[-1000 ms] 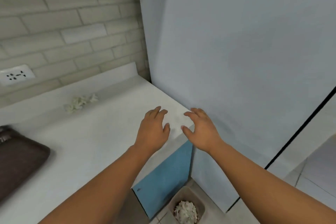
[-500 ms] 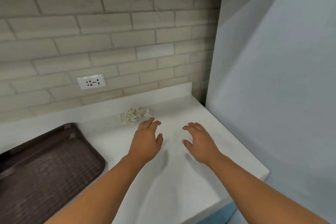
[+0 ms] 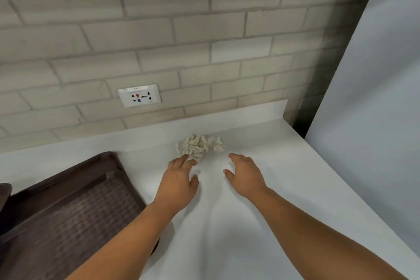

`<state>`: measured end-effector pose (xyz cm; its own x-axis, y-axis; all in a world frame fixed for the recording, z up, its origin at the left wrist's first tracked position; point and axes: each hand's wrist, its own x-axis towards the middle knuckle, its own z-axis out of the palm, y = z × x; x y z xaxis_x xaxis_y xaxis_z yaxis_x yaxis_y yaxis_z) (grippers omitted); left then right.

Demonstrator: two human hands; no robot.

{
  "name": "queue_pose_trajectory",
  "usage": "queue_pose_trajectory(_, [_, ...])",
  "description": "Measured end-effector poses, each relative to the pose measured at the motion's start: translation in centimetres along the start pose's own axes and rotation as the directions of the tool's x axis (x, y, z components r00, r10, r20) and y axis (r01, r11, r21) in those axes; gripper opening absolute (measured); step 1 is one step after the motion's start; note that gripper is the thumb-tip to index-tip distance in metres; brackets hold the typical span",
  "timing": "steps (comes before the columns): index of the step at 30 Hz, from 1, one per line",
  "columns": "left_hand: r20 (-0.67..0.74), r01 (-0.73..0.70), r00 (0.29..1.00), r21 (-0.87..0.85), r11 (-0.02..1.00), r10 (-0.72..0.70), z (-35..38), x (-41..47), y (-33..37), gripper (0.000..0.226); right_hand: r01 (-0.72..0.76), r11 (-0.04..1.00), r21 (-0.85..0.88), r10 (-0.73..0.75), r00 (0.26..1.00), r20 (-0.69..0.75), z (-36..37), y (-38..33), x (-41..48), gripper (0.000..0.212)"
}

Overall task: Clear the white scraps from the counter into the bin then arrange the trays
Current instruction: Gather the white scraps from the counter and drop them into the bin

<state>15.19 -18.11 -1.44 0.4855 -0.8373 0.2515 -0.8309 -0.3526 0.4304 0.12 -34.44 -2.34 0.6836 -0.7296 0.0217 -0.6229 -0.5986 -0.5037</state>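
Your left hand (image 3: 178, 177) and right hand (image 3: 244, 174) both lie palm-down over the counter (image 3: 250, 223), fingers loosely spread and holding nothing. The scraps (image 3: 198, 145) sit in a small heap at 12 o'clock from your hands, near the back wall, with your left fingertips (image 3: 185, 158) at the heap's near edge. The tray (image 3: 68, 211) lies at 8 o'clock from the heap, and the socket (image 3: 139, 95) at 11 o'clock carries print too small to read.

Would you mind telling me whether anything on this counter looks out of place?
Yes: a small heap of white scraps lies loose on the counter by the back wall, just ahead of the left hand. The brown tray looks ordinary.
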Motion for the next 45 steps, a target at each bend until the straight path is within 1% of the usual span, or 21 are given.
queue_pose_trajectory(3, [-0.019, 0.029, 0.999, -0.009, 1.000, -0.029, 0.3, 0.7, -1.2, 0.041, 0.017, 0.996, -0.084, -0.016, 1.000, 0.021, 1.2, -0.4, 3.2, 0.050])
queue_pose_trajectory(6, [-0.039, 0.046, 0.998, -0.007, 0.999, -0.046, 0.6, 1.3, -2.4, 0.040, 0.016, 0.986, -0.163, -0.012, 1.000, 0.027, 2.2, -0.6, 6.2, 0.052])
queue_pose_trajectory(10, [-0.028, 0.083, 0.996, -0.003, 0.997, -0.084, 1.1, 2.2, -3.2, 0.039, -0.018, 0.984, -0.177, 0.028, 0.998, 0.050, 3.1, -0.5, 9.9, 0.056])
queue_pose_trajectory(14, [-0.034, 0.067, 0.997, 0.073, 0.995, -0.065, 1.9, 3.5, -4.0, 0.039, -0.014, 0.981, -0.193, 0.031, 0.996, 0.086, 3.9, -0.4, 12.4, 0.059])
queue_pose_trajectory(16, [-0.025, 0.061, 0.998, 0.091, 0.994, -0.059, 2.3, 4.3, -4.1, 0.040, 0.013, 0.975, -0.220, 0.011, 0.994, 0.111, 4.5, -0.4, 13.0, 0.052])
queue_pose_trajectory(19, [-0.027, 0.031, 0.999, 0.109, 0.994, -0.028, 3.0, 5.8, -3.9, 0.040, 0.054, 0.975, -0.217, -0.029, 0.993, 0.115, 5.6, 0.3, 12.8, 0.031])
queue_pose_trajectory(24, [-0.042, -0.022, 0.999, 0.187, 0.982, 0.030, 4.7, 9.8, -3.3, 0.034, 0.138, 0.978, -0.155, -0.138, 0.990, 0.008, 6.7, 2.4, 10.4, 0.026])
queue_pose_trajectory(26, [0.019, -0.048, 0.999, 0.235, 0.971, 0.045, 5.2, 11.7, -2.4, 0.035, 0.122, 0.986, -0.111, -0.127, 0.991, -0.038, 6.4, 3.3, 9.7, 0.028])
queue_pose_trajectory(29, [0.142, -0.040, 0.990, 0.368, 0.929, -0.014, 6.1, 14.5, -0.9, 0.039, 0.103, 0.994, -0.043, -0.108, 0.984, -0.138, 5.3, 4.4, 8.5, 0.025])
queue_pose_trajectory(32, [0.220, -0.018, 0.970, 0.483, 0.875, -0.101, 7.1, 15.9, 0.0, 0.038, 0.130, 0.991, -0.010, -0.129, 0.961, -0.243, 4.3, 5.4, 7.2, 0.019])
queue_pose_trajectory(34, [0.252, -0.020, 0.959, 0.524, 0.851, -0.132, 7.8, 15.9, -0.1, 0.029, 0.112, 0.994, -0.001, -0.109, 0.963, -0.248, 3.8, 6.0, 6.5, 0.016])
queue_pose_trajectory(36, [0.257, -0.019, 0.956, 0.540, 0.842, -0.143, 8.1, 15.6, -0.3, 0.020, 0.078, 0.997, 0.028, -0.069, 0.970, -0.235, 3.5, 6.5, 6.0, 0.018])
queue_pose_trajectory(38, [0.245, 0.008, 0.959, 0.482, 0.876, -0.143, 7.8, 15.5, -0.6, 0.016, 0.064, 0.997, 0.052, -0.050, 0.970, -0.237, 3.3, 6.6, 5.5, 0.018])
queue_pose_trajectory(39, [0.234, 0.041, 0.961, 0.412, 0.910, -0.149, 7.4, 15.4, -0.7, 0.015, 0.067, 0.996, 0.062, -0.051, 0.970, -0.237, 3.2, 6.5, 5.2, 0.019])
queue_pose_trajectory(41, [0.195, 0.101, 0.970, 0.217, 0.971, -0.145, 5.9, 14.8, -0.9, 0.013, 0.067, 0.994, 0.086, -0.046, 0.973, -0.225, 3.0, 6.1, 4.8, 0.019])
queue_pose_trajectory(43, [0.151, 0.119, 0.981, 0.039, 0.992, -0.124, 4.0, 14.0, -1.0, 0.010, 0.061, 0.991, 0.119, -0.034, 0.976, -0.216, 2.7, 5.3, 4.3, 0.020])
queue_pose_trajectory(45, [0.139, 0.134, 0.983, -0.083, 0.987, -0.122, 2.1, 13.0, -0.8, 0.014, 0.061, 0.988, 0.140, -0.031, 0.977, -0.209, 2.5, 4.5, 3.8, 0.020])
